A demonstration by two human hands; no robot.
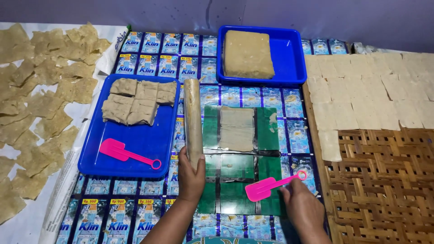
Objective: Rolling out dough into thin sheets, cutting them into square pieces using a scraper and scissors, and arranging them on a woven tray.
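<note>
Both hands sit at the near edge of the worktop, which is covered by a mat of blue printed sachet wrappers. Left hand is closed around the near end of a long tan rolling pin, which lies lengthwise, pointing toward the far edge. Right hand rests flat, fingers loosely spread, on the near right corner of the green cutting board, holding nothing; the blade of a pink plastic scraper lies just beside its fingertips.

Along the left edge spreads a wide scatter of dried, ragged-edged cracker sheets. At the right edge a woven bamboo tray carries neat rows of pale square dough sheets across its far half. Left of the rolling pin stands a blue tray with cut dough pieces at its far end and a second pink scraper near its front. At the far edge a smaller blue tray holds a thick dough block. On the far half of the cutting board lies a thin rolled dough sheet.
</note>
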